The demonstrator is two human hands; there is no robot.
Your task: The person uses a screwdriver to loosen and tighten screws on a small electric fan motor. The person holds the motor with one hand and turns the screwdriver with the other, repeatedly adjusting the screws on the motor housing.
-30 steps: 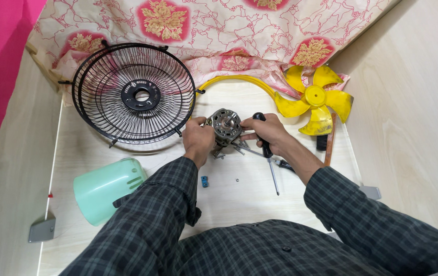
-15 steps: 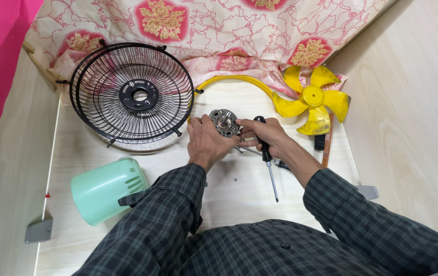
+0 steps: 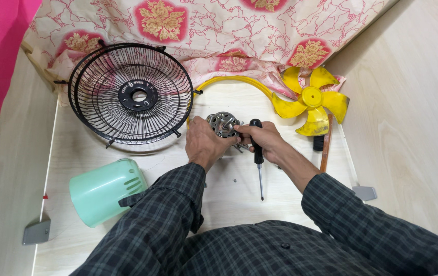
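Motor, round grey metal fan unit [image 3: 222, 124], judged heavy and rigid, is clasped around its rim by left hand [image 3: 204, 144], while right hand [image 3: 264, 139] is closed on black-handled screwdriver [image 3: 257, 153].

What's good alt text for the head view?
Both hands grip a metal fan motor on a pale wooden table, the right hand also holding a black-handled screwdriver. Around it lie a black wire fan guard, a yellow fan blade and a mint-green motor cover.
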